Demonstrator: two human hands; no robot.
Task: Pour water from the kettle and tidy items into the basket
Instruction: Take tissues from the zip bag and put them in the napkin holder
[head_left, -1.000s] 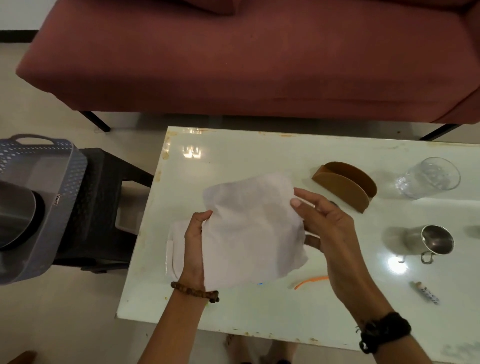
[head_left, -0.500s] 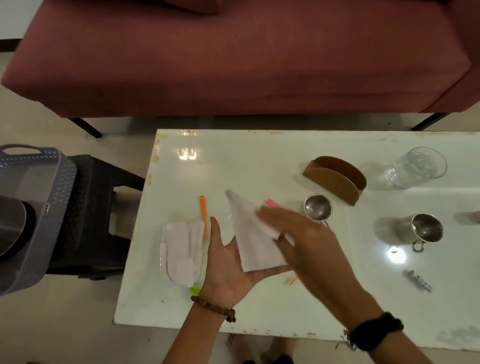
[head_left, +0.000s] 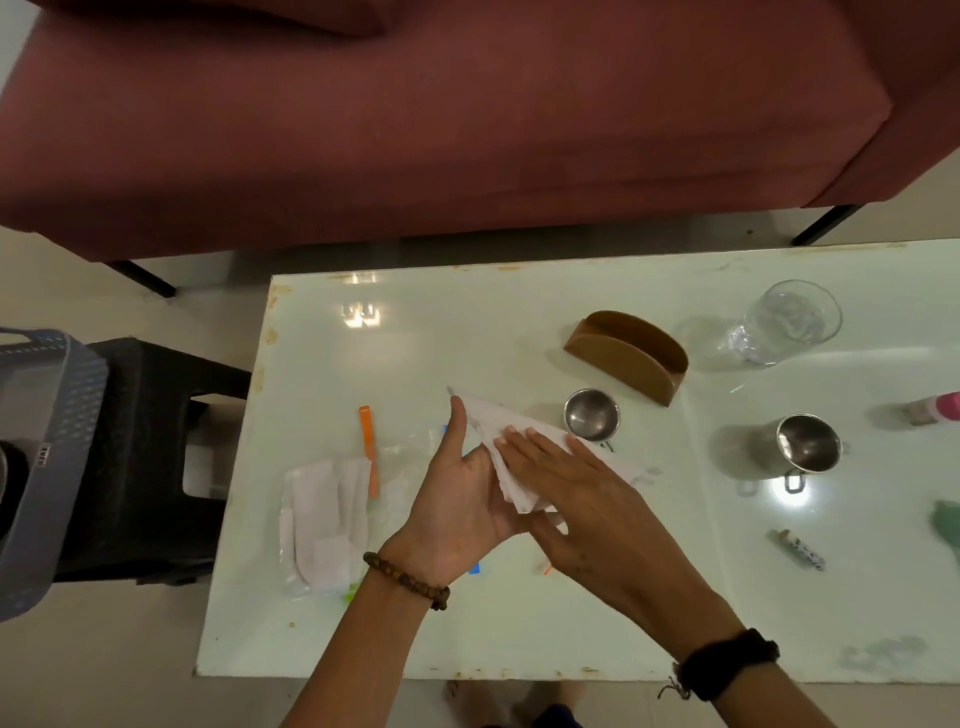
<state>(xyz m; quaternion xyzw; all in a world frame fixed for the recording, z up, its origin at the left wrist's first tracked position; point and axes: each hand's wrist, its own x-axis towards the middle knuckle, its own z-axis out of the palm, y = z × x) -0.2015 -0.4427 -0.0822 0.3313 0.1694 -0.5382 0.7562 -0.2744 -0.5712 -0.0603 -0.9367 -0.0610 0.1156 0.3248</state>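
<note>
Folded white paper napkin rests on the upturned left hand, thumb upright, fingers hidden beneath; the right hand presses flat on top, fingers straight and together, evidently to set the crease. Small steel cup stands just beside the napkin's right edge, with open room toward the near edge of the white glass table. Grey perforated basket sits on a black stool, well apart past the table's left edge.

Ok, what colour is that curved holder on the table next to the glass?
Brown. The curved holder shows clearly in the head view, the only one here.
</note>
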